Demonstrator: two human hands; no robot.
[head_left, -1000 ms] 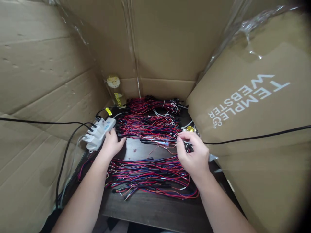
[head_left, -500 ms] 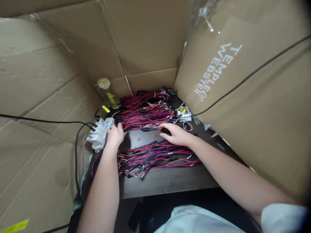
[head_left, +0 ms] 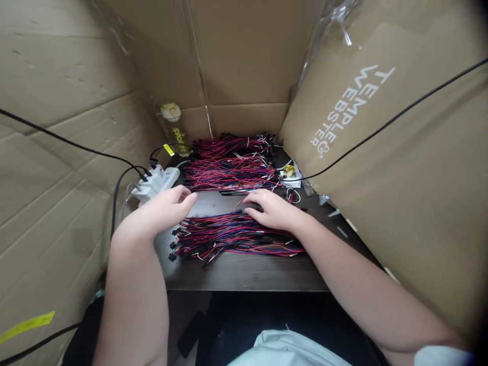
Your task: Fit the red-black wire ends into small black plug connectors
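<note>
Two lots of red, black and blue wires lie on a dark table. My left hand (head_left: 171, 206) is beside the white power adapter, thumb apart from its bent fingers, with nothing visible in it. My right hand (head_left: 272, 207) is low over the strip of table between the far wire pile (head_left: 229, 173) and the near wire bundle (head_left: 232, 234). Its fingers curve forward, away from the thumb. A thin reddish wire (head_left: 239, 204) shows by its fingertips; I cannot see a grip on it. Black connectors (head_left: 176, 245) stick out at the near bundle's left end.
A white power adapter (head_left: 152, 183) with black cables plugged in stands at the left. Cardboard walls (head_left: 244, 51) enclose the table. A black cable (head_left: 366, 140) crosses from the right wall to a yellow roll (head_left: 288, 171). The table's front edge (head_left: 247, 290) lies near my body.
My left hand has turned and its wrist bent, with the forearm swinging out left. My right hand stays over nearly the same spot. The view has shifted slightly.
</note>
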